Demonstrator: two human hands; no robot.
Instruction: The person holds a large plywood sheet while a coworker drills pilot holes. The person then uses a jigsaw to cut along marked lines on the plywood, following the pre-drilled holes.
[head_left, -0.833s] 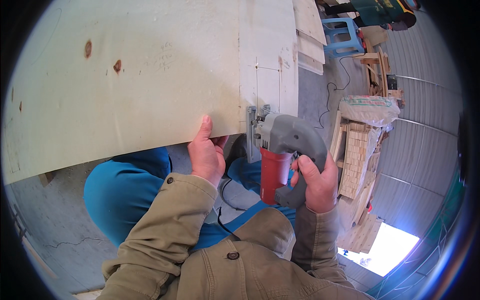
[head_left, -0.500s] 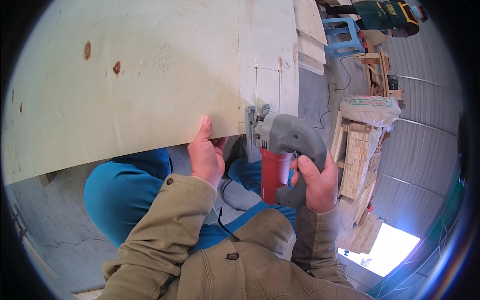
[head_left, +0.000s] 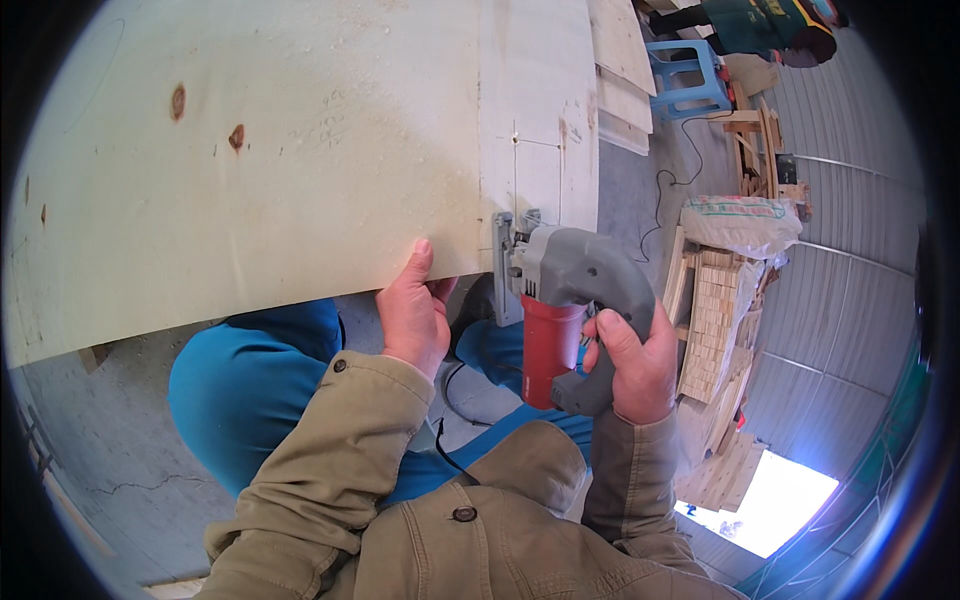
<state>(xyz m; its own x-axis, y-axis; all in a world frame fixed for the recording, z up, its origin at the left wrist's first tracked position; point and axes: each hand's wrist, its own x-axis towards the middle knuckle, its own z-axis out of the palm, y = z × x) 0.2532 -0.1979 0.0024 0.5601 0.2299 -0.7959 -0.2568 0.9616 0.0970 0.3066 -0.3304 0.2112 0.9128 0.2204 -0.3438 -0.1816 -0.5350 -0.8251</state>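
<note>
A large pale plywood board (head_left: 330,170) fills the upper left, with pencil lines near its right edge. My left hand (head_left: 413,310) grips its near edge, thumb on top and fingers underneath, partly hidden. Wrapped round the curved handle of a red and grey jigsaw (head_left: 552,340) is my right hand (head_left: 640,365). The jigsaw lies on its side against the board's near edge, its metal base plate upright next to the marked lines. I cannot make out its blade.
More plywood sheets (head_left: 622,60) lie beyond the right edge. Past them are a blue plastic stool (head_left: 690,85), a dark cord (head_left: 660,195) on the floor, stacked wood blocks (head_left: 715,310) and a white sack (head_left: 740,220). Another person (head_left: 765,25) is at the far top right.
The other person at the far right has shifted slightly and leans further toward the picture's edge. My hands, the jigsaw and the board hold nearly the same places.
</note>
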